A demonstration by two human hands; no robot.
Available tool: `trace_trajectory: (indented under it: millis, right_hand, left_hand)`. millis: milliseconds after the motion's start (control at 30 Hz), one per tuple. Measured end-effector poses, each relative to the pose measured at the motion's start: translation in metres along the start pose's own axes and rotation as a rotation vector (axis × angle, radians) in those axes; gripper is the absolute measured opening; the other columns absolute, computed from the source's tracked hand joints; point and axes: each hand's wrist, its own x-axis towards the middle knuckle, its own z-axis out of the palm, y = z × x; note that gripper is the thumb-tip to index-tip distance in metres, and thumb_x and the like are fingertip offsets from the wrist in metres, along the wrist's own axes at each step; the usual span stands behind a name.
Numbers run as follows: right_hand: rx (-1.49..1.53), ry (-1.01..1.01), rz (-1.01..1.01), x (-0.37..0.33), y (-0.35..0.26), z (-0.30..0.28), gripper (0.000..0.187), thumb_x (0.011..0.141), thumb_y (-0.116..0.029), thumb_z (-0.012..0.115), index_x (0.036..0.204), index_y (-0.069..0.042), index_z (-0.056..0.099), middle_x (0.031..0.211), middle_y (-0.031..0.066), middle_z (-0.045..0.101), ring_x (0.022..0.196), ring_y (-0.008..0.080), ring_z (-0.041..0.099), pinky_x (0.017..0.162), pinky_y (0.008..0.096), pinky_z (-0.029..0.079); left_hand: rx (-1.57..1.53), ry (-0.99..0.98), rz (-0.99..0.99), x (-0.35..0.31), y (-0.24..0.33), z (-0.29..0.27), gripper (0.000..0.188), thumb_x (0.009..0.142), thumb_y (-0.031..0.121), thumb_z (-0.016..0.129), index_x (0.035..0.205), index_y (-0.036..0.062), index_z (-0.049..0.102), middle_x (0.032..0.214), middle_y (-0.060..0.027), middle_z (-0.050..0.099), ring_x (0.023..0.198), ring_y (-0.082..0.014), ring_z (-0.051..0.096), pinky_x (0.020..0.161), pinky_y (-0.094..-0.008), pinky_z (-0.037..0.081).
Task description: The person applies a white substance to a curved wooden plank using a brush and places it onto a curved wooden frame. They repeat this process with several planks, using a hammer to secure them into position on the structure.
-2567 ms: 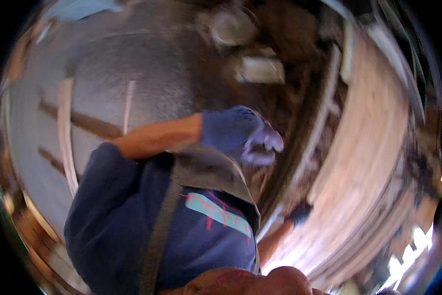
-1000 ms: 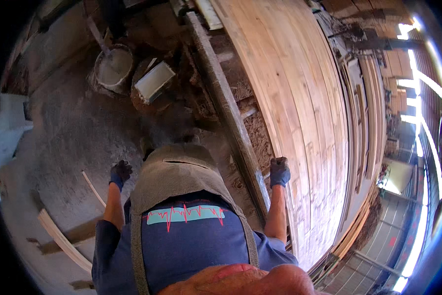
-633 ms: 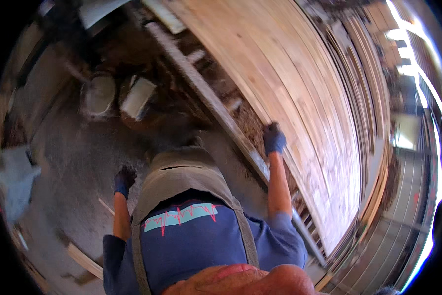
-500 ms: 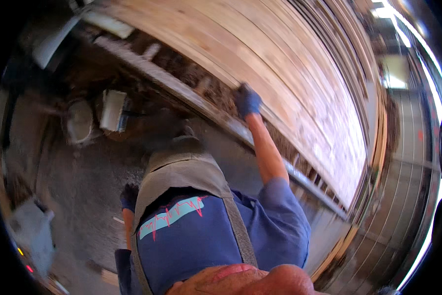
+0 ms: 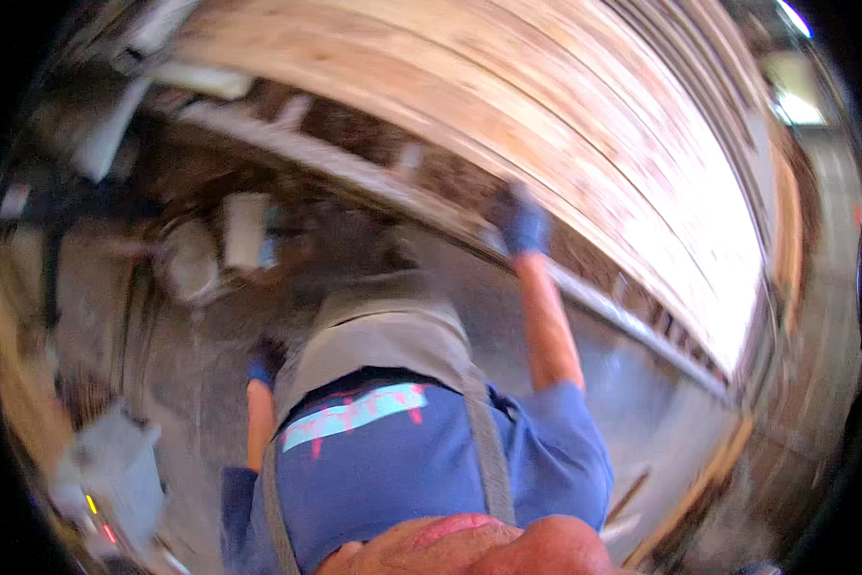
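My right hand (image 5: 521, 220), in a dark blue work glove, is stretched forward at the near edge of a layer of pale wooden boards (image 5: 536, 144). It overlaps the gap between the boards and a long metal rail (image 5: 344, 172). Motion smears its fingers, and whether it touches the board edge cannot be made out. Low at my left side hangs my left hand (image 5: 266, 360), also gloved. Its fingers are dark and blurred, and no held thing can be made out there.
A round pale bucket (image 5: 189, 264) and an upright whitish container (image 5: 246, 230) stand on the left, this side of the rail. Farther back-left is a white panel (image 5: 114, 129). A grey box-like object (image 5: 119, 465) with small yellow and red marks sits lower left.
My right hand has shifted right along the board edge and looks slightly lower. The whole view has turned and moved, so boards, bucket and rail appear displaced. My left hand shows slightly more.
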Motion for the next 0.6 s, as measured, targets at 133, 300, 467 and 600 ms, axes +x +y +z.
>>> trace_trajectory:
  millis: [133, 300, 467, 600]
  right_hand:
    - [-0.212, 0.001, 0.325, -0.077, 0.142, -0.080, 0.029, 0.088, -0.037, 0.064, 0.094, -0.009, 0.061, 0.093, 0.0167, 0.067, 0.088, 0.0376, 0.065, 0.072, 0.0458, 0.050]
    - [-0.305, 0.032, 0.261, -0.110, 0.227, -0.125, 0.025, 0.086, -0.036, 0.065, 0.091, -0.012, 0.062, 0.090, 0.0155, 0.068, 0.085, 0.0357, 0.066, 0.071, 0.0465, 0.050]
    - [-0.090, 0.037, 0.059, -0.104, 0.244, -0.112, 0.018, 0.086, -0.030, 0.065, 0.086, -0.013, 0.062, 0.082, 0.0160, 0.067, 0.077, 0.0376, 0.066, 0.066, 0.0477, 0.050]
    - [-0.006, 0.079, 0.060, -0.103, 0.263, -0.100, 0.018, 0.084, -0.030, 0.067, 0.083, -0.012, 0.063, 0.079, 0.0173, 0.066, 0.077, 0.0388, 0.064, 0.067, 0.0482, 0.050]
  left_hand:
    - [0.164, 0.020, 0.250, -0.063, 0.017, 0.093, 0.034, 0.098, 0.036, 0.053, 0.124, 0.0158, 0.062, 0.121, -0.0090, 0.065, 0.101, -0.0219, 0.063, 0.082, -0.0314, 0.048]
    - [0.549, 0.190, 1.514, -0.201, 0.133, 0.265, 0.025, 0.095, 0.021, 0.061, 0.113, 0.0026, 0.063, 0.099, -0.0127, 0.070, 0.091, -0.0206, 0.067, 0.082, -0.0325, 0.051]
    - [0.850, 0.421, 1.595, -0.223, 0.211, 0.352, 0.040, 0.090, 0.031, 0.065, 0.120, 0.0042, 0.062, 0.108, -0.0209, 0.067, 0.101, -0.0351, 0.065, 0.089, -0.0401, 0.051]
    - [1.131, 0.511, 1.652, -0.217, 0.240, 0.407, 0.053, 0.087, 0.041, 0.064, 0.125, 0.0052, 0.059, 0.113, -0.0255, 0.065, 0.107, -0.0403, 0.062, 0.092, -0.0461, 0.049]
